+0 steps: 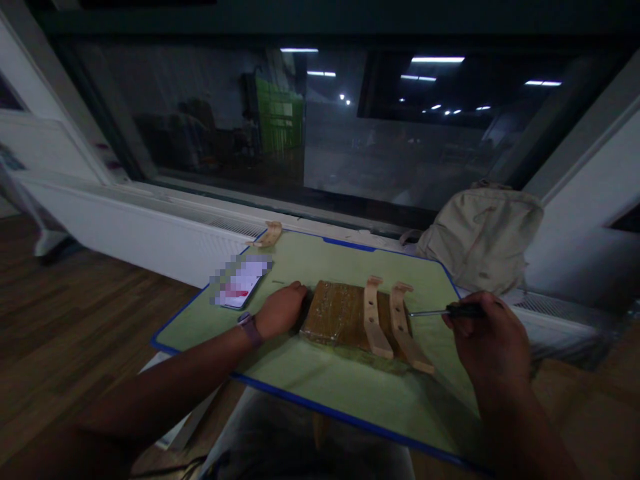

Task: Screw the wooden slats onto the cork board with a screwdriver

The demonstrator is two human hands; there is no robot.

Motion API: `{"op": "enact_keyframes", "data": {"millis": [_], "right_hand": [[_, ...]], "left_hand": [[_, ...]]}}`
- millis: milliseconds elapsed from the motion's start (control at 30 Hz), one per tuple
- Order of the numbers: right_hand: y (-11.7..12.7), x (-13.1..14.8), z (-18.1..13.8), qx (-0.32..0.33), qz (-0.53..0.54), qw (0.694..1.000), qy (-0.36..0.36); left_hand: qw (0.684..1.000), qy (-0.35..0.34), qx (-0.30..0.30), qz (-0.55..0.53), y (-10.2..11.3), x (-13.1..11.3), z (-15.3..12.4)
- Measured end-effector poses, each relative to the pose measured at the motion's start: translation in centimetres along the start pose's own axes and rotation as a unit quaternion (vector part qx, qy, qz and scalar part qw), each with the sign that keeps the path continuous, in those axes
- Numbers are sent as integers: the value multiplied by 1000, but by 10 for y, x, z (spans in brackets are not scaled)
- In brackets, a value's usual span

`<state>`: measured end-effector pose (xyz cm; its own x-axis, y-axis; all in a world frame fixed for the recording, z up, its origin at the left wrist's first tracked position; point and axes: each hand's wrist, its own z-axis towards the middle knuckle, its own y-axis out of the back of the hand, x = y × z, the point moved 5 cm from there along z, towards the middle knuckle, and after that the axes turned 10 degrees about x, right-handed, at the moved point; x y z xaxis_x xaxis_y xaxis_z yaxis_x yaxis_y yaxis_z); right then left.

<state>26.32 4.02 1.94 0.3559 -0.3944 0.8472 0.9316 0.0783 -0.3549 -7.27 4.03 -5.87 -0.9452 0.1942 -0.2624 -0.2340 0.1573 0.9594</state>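
A slim-shafted screwdriver (463,310) is sitting firmly grasped in the right hand (493,337); just past its tip, curved, drilled wooden strips (400,319) are crossing a glossy brown block (340,312). Beside that block the left hand (281,311) is resting, its grip unclear to me. Beneath both, a blue-rimmed green board (310,383) is spreading.

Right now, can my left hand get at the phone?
Probably yes: your left hand is beside the brown block, and the phone lies close by on the green board, with nothing visible standing between hand and phone.
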Motion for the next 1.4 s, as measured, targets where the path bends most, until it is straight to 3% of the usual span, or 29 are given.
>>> {"op": "enact_keyframes", "data": {"millis": [167, 267, 400, 700, 933, 1067, 1200, 1300, 1400], "right_hand": [[-2, -1, 0, -3, 6, 1000, -4], [-3, -3, 0, 4, 8, 1000, -11], [-5, -4, 0, 9, 8, 1000, -6], [-8, -10, 1, 13, 0, 1000, -14], [-4, -6, 0, 0, 2, 1000, -8], [-4, -4, 0, -3, -8, 1000, -13], [-5, 0, -2, -2, -29, 1000, -11], [-5, 4, -5, -7, -51, 999, -11], [-4, 7, -7, -18, -71, 997, -10]], "left_hand": [[997, -13, -36, -61, 7, 2, -5], [989, -22, -69, -128, 22, 3, -8], [961, -88, -90, -246, 45, -8, -9], [850, -248, -21, -464, 62, -82, 1], [809, -290, 42, -510, 52, -118, 23], [814, -295, 59, -497, 44, -120, 23], [849, -298, 62, -433, 41, -115, 19], [876, -316, 19, -365, 45, -111, 18], [882, -325, -19, -340, 50, -108, 18]]}}
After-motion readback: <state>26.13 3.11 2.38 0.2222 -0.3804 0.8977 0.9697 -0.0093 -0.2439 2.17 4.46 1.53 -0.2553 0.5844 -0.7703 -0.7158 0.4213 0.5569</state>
